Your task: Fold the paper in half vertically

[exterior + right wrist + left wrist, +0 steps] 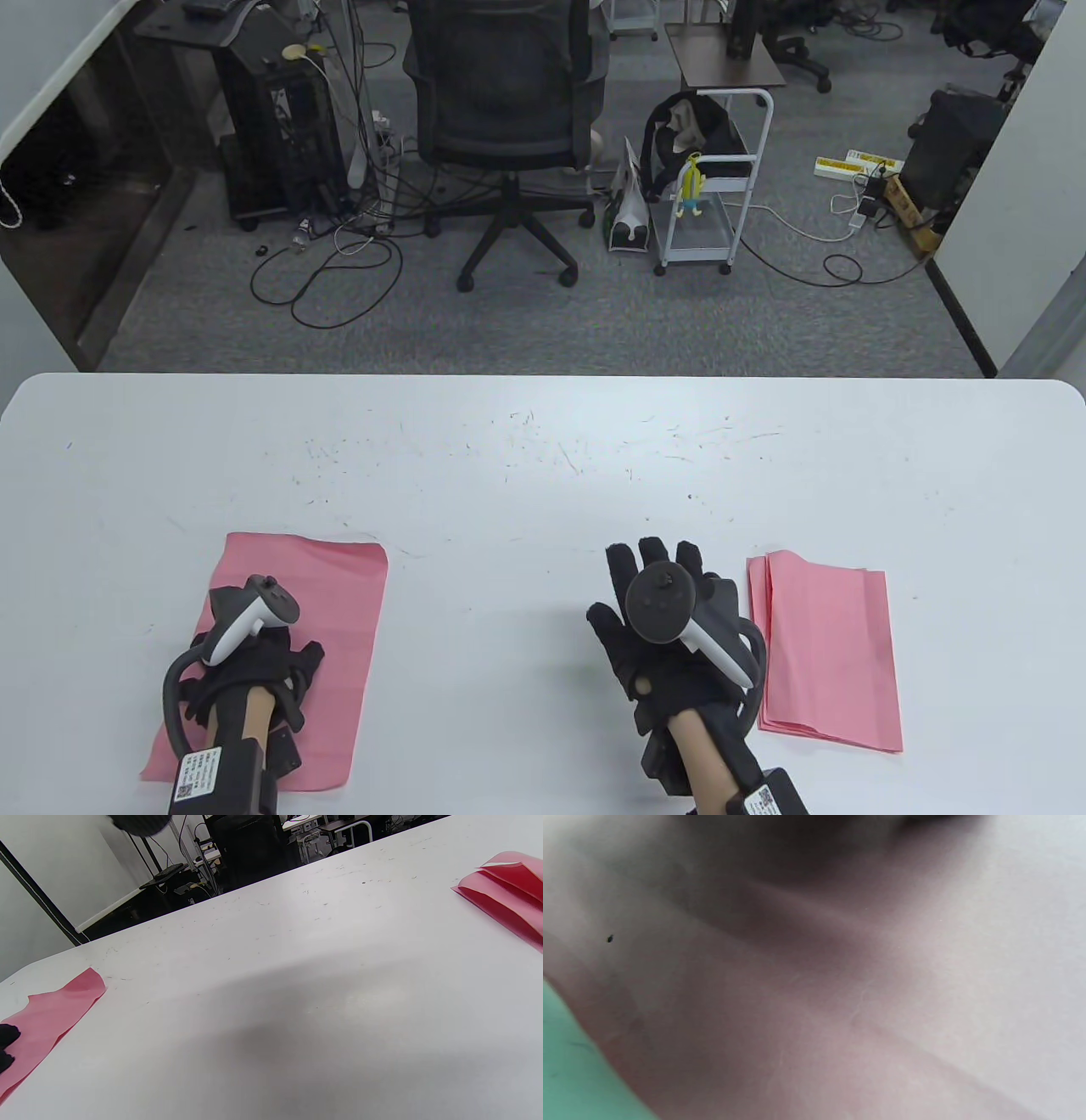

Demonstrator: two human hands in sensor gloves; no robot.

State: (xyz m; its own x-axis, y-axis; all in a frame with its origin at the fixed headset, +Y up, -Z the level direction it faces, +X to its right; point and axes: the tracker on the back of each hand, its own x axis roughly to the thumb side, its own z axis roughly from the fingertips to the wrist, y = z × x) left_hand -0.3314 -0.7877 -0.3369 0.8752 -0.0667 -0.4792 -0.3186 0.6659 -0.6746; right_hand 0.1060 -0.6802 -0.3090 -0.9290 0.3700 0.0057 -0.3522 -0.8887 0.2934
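Observation:
A flat pink sheet of paper (pixel 339 594) lies at the table's front left. My left hand (pixel 254 671) rests on it, fingers curled down against the paper. The left wrist view is filled by a close blurred pink surface (pixel 840 1005). A stack of folded pink paper (pixel 827 654) lies at the front right. My right hand (pixel 662 594) hovers over bare table between the two, fingers spread and holding nothing. The right wrist view shows the flat sheet (pixel 46 1014) at left and the folded stack (pixel 509 887) at right.
The white table (pixel 543 475) has faint scratch marks across its middle. Beyond its far edge stand an office chair (pixel 505 127), a white cart (pixel 713 187) and cables on the floor.

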